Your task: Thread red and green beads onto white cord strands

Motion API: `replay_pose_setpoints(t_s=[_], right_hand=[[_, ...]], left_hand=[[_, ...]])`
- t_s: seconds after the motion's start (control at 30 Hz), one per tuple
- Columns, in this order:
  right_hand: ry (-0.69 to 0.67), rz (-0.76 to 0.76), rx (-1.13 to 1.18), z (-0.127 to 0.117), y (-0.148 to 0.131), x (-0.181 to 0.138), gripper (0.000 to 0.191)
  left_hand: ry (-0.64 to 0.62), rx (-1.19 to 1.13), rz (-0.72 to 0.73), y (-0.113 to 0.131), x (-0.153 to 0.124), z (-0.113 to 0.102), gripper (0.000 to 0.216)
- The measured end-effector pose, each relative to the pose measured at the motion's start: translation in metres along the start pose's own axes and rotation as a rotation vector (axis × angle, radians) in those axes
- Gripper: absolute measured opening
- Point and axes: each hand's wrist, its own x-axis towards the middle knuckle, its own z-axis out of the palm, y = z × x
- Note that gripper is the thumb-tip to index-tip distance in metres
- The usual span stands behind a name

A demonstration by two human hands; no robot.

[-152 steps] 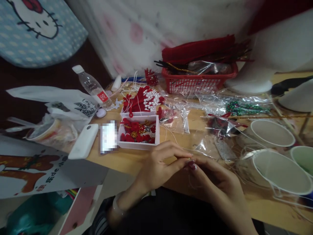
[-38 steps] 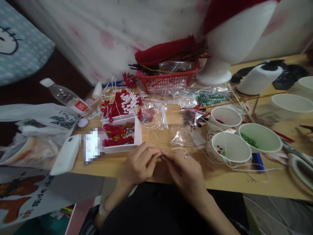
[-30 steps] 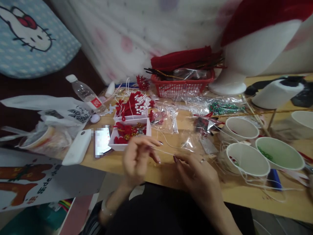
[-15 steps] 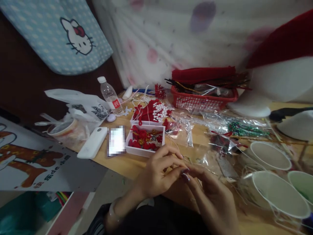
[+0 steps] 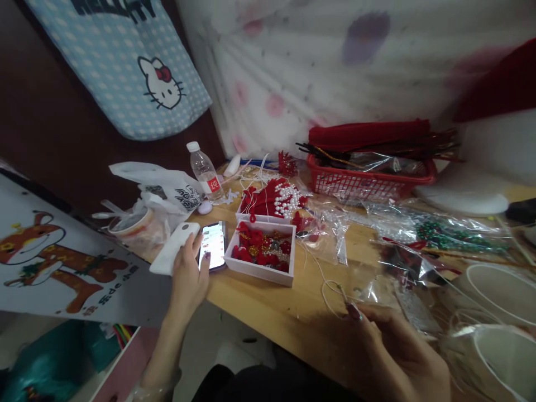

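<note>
Along the bottom edge of the view, the person's right hand (image 5: 393, 352) was cut off at the wrist and seen from the back. Its fingers were curled, the fingertips (image 5: 354, 311) drawn together on the end of a thin white cord (image 5: 329, 286). The thumb was hidden, and the cord was hard to follow where it looped over the wooden table (image 5: 268, 301). Further left, the left hand (image 5: 188, 276) lay with fingers loosely spread, one fingertip touching the lit screen of a phone (image 5: 213, 251), whose display was blurred. The phone lay between a white power bank (image 5: 173, 254) and a white box (image 5: 259, 268) of red ornaments, well apart from the right hand. Paper cups (image 5: 498, 290) at the right were cropped. Behind stood a red basket (image 5: 368, 181).
</note>
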Motion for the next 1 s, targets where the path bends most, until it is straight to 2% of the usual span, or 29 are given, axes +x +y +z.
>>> replay_pose_setpoints(t_s=[0.03,0.07,0.17,0.23,0.37,0.43,0.7,1.0], right_hand=[[0.008,-0.010,-0.002,0.001,0.001,-0.001,0.016],[0.015,-0.019,-0.004,0.002,0.002,-0.001,0.016],[0.024,-0.035,-0.003,0.007,0.002,-0.003,0.015],[0.018,-0.037,0.007,0.009,0.001,-0.003,0.015],[0.004,-0.032,-0.010,0.010,0.000,-0.002,0.014],[0.004,-0.026,-0.029,0.009,0.000,-0.002,0.015],[-0.015,-0.032,-0.044,0.009,-0.003,-0.003,0.013],[-0.030,-0.061,-0.095,0.010,0.006,-0.009,0.017]], left_hand=[[-0.036,0.015,0.036,-0.008,-0.003,-0.001,0.046],[-0.017,-0.003,0.045,-0.012,-0.007,-0.003,0.045],[0.213,-0.115,-0.047,-0.009,-0.016,-0.007,0.043],[0.299,-0.113,-0.095,-0.005,-0.018,-0.007,0.043],[0.214,-0.028,0.035,-0.010,-0.018,0.001,0.038],[0.222,-0.006,0.068,-0.015,-0.020,0.005,0.037],[0.321,-0.057,-0.017,-0.015,-0.031,0.011,0.041],[0.394,-0.076,0.036,-0.007,-0.030,0.007,0.033]])
